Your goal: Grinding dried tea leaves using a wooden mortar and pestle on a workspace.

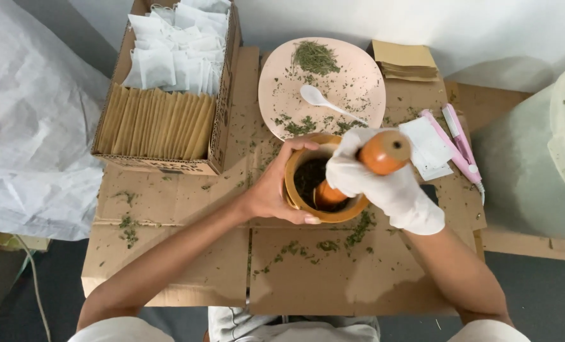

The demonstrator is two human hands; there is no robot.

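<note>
A wooden mortar point(298, 197) with dark dried herbs inside stands on flattened cardboard point(333, 278). My left hand point(275, 187), bare, wraps around the mortar's left side. My right hand point(374, 180) wears a white glove and grips an orange wooden pestle point(383, 152), whose lower end sits inside the bowl. Behind the mortar lies a pale pink plate point(358, 69) holding loose dried herbs and a white plastic spoon point(323, 101).
An open cardboard box point(222, 114) at back left holds white tea bags and brown envelopes. A stack of brown envelopes point(404, 60), white sachets point(429, 149) and a pink sealer tool point(458, 142) lie at right. Herb crumbs litter the cardboard. A white sack point(29, 120) lies left.
</note>
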